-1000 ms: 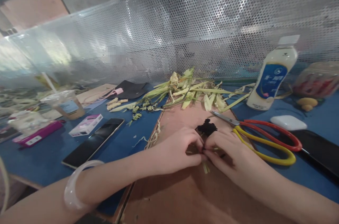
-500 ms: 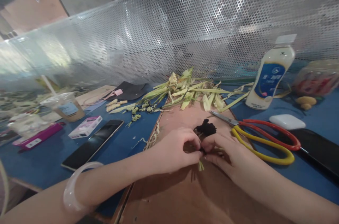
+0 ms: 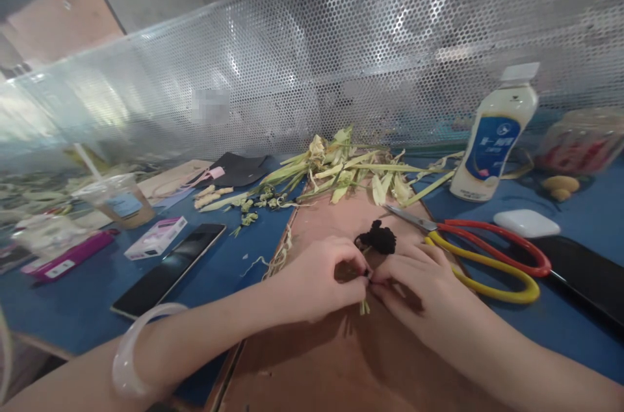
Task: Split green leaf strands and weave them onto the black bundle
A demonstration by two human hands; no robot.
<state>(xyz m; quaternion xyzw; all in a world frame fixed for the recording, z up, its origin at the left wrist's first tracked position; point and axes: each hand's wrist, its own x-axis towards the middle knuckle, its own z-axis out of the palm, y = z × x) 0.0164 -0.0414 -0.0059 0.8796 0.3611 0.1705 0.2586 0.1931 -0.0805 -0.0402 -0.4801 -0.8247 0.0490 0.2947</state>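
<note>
My left hand [image 3: 336,279] is closed in a pinch over the wooden board, with a few pale green stems [image 3: 364,308] poking out below its fingertips. My right hand [image 3: 412,282] pinches right beside it, fingertips nearly touching the left ones. A tiny dark bit [image 3: 367,275] shows between the two pinches, too small to name for sure. Just beyond the fingers is a black, bumpy, flower-like clump [image 3: 377,238]; whether it joins the stems is hidden by my hands. Scissors [image 3: 487,262] with one red and one yellow handle lie right of my right hand, blades partly on the board.
Dried corn husks [image 3: 346,168] are heaped at the board's [image 3: 312,373] far end. A milky drink bottle [image 3: 494,139] stands at right, near a white case [image 3: 526,223]. Left lie a phone [image 3: 170,269], a small box [image 3: 156,238] and small green knotted pieces [image 3: 258,201]. A perforated metal screen [image 3: 292,74] rises behind.
Both hands have shifted very slightly left with the stems, still pinched together. My right hand's fingers have turned a little, and the dark bit between the fingertips shows less.
</note>
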